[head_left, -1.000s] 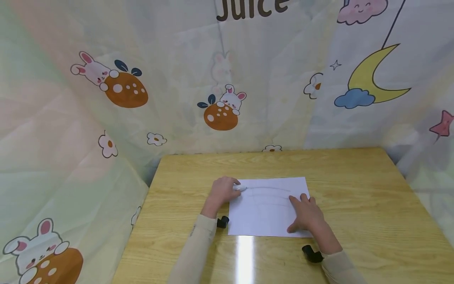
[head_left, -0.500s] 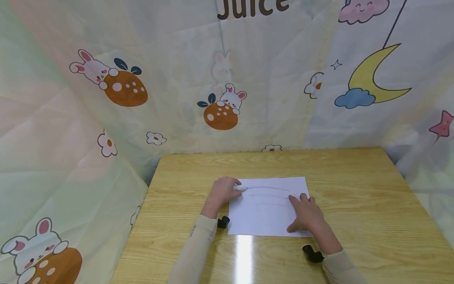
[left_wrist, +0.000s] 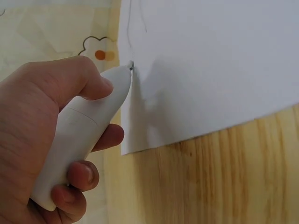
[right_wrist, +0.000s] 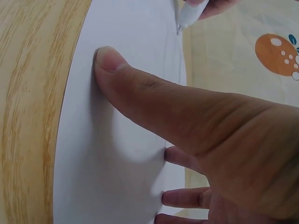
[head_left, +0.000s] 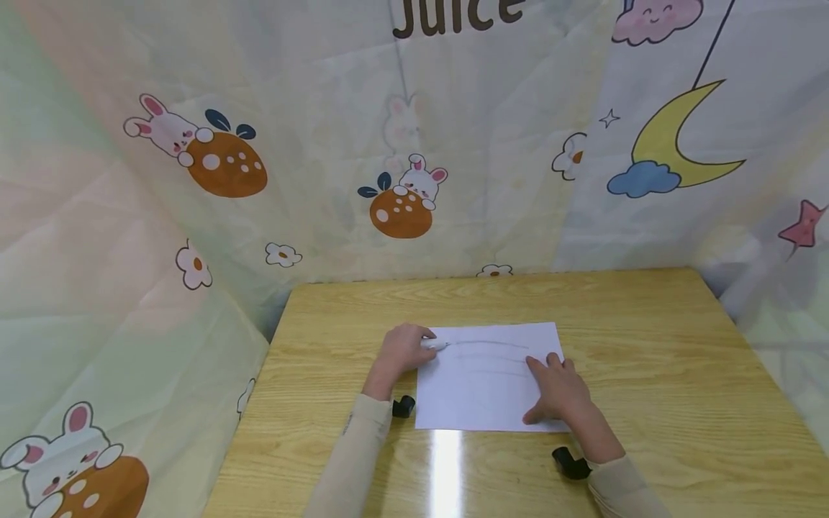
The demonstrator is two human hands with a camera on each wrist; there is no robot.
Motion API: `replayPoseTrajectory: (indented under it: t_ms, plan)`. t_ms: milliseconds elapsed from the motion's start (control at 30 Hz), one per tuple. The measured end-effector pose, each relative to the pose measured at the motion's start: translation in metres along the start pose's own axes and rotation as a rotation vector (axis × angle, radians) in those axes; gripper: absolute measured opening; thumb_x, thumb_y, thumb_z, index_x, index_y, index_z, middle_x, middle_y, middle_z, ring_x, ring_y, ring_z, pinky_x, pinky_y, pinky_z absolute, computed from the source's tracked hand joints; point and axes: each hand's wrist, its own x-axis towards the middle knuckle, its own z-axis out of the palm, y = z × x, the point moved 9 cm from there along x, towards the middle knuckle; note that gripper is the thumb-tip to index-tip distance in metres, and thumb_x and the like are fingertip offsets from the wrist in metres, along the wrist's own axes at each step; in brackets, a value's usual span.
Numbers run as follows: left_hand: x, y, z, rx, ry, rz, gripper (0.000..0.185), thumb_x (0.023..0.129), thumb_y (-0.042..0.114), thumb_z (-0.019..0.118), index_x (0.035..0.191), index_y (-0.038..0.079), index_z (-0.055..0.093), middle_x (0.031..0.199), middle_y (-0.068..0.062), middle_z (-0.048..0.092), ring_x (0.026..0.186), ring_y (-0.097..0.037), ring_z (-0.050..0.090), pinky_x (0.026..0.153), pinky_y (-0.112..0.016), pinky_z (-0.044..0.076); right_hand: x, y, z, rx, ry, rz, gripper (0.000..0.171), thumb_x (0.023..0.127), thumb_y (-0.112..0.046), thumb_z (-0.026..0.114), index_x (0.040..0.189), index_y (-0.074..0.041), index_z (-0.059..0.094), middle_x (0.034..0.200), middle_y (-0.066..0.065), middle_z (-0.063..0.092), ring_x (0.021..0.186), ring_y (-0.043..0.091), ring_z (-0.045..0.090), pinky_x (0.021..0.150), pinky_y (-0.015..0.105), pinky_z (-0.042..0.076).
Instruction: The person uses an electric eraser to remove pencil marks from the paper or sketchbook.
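Note:
My left hand (head_left: 403,348) grips a thick white pen-shaped tool (left_wrist: 74,128) with a rounded body and a small dark tip. The thumb lies along its top and the fingers curl underneath. Its tip is right at the paper, by the far left part of the white sheet (head_left: 476,403). Thin grey curved lines (head_left: 488,342) run across the far half of the sheet, and the uppermost leads to the tip. My right hand (head_left: 558,388) rests on the sheet's right side with thumb and fingers spread, holding nothing. In the right wrist view, its thumb (right_wrist: 145,91) presses on the paper.
The sheet lies flat on a wooden table (head_left: 337,309). Black wrist-mounted pieces stick out beside the left wrist (head_left: 404,407) and the right wrist (head_left: 570,463). Behind and beside the table hangs a printed cloth (head_left: 311,180) with rabbits and a moon.
My left hand and the white tool have shifted very slightly left. The right hand stays put on the sheet. The head view has moved a little.

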Motion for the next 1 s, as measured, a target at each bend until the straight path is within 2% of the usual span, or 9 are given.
replayPoseTrajectory:
  t_ms: [200, 433, 633, 833, 1000]
  plan:
    - [0.004, 0.009, 0.004, -0.045, -0.024, 0.060, 0.029, 0.081, 0.033, 0.069, 0.108, 0.022, 0.076, 0.100, 0.005, 0.070, 0.071, -0.010, 0.053, 0.064, -0.029, 0.044, -0.001, 0.003, 0.002, 0.008, -0.016, 0.012, 0.113, 0.048, -0.047, 0.095, 0.139, -0.001, 0.048, 0.125, 0.031, 0.043, 0.106, 0.050, 0.042, 0.076, 0.059, 0.046]
    - [-0.003, -0.004, 0.000, -0.038, 0.009, 0.002, 0.029, 0.077, 0.030, 0.070, 0.105, 0.021, 0.077, 0.098, 0.004, 0.070, 0.070, -0.010, 0.054, 0.062, -0.029, 0.044, -0.002, 0.002, 0.002, 0.011, -0.005, 0.009, 0.112, 0.048, -0.047, 0.095, 0.139, -0.001, 0.049, 0.125, 0.030, 0.044, 0.107, 0.049, 0.042, 0.077, 0.059, 0.046]
    - [0.000, 0.001, 0.002, -0.069, -0.012, 0.052, 0.030, 0.080, 0.032, 0.068, 0.107, 0.021, 0.076, 0.100, 0.004, 0.070, 0.070, -0.010, 0.053, 0.062, -0.028, 0.044, -0.001, -0.001, 0.000, 0.000, -0.001, -0.006, 0.112, 0.047, -0.048, 0.095, 0.139, -0.001, 0.049, 0.125, 0.031, 0.044, 0.108, 0.051, 0.042, 0.076, 0.059, 0.047]
    - [0.000, -0.004, 0.005, -0.062, -0.018, -0.002, 0.029, 0.078, 0.030, 0.070, 0.105, 0.022, 0.076, 0.099, 0.005, 0.070, 0.069, -0.009, 0.053, 0.060, -0.027, 0.043, -0.002, -0.001, 0.003, 0.014, -0.014, -0.004, 0.112, 0.048, -0.047, 0.095, 0.139, -0.001, 0.048, 0.125, 0.031, 0.044, 0.107, 0.051, 0.042, 0.074, 0.058, 0.047]
    - [0.005, 0.004, 0.003, -0.088, -0.010, 0.034, 0.030, 0.079, 0.031, 0.068, 0.107, 0.022, 0.076, 0.094, 0.006, 0.069, 0.062, -0.009, 0.051, 0.056, -0.027, 0.042, -0.004, -0.003, -0.003, 0.006, 0.009, -0.021, 0.112, 0.048, -0.047, 0.095, 0.138, 0.000, 0.049, 0.123, 0.032, 0.044, 0.105, 0.052, 0.043, 0.070, 0.056, 0.048]
